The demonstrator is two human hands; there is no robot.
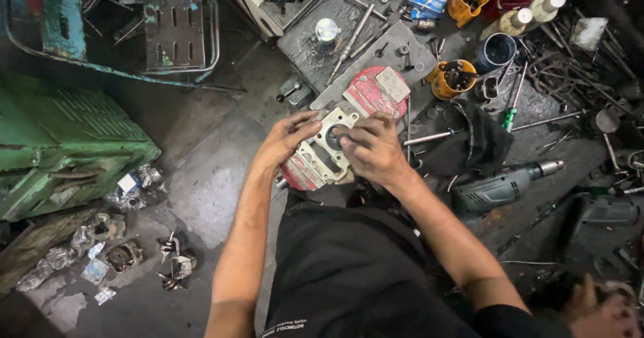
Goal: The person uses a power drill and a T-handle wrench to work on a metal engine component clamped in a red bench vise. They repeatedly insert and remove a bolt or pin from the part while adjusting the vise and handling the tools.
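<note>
A pale metal engine block part (pixel 327 145) with a round bore rests on a worn red disc (pixel 370 94) on the floor. My left hand (pixel 285 140) grips its left edge, fingers spread over the top. The fingers of my right hand (pixel 374 149) press down on the part beside the bore. A small grey square plate (pixel 392 84) lies on the far side of the red disc. My dark-clothed lap is just below the part.
A grey power drill (pixel 500 188) lies right of my right arm, by a black rag (pixel 479 137). Yellow cups (pixel 451 78), a dark can (pixel 497 49), bottles, rods and screwdrivers crowd the far right. A green metal housing (pixel 60 143) stands left, scrap parts (pixel 174 264) below it.
</note>
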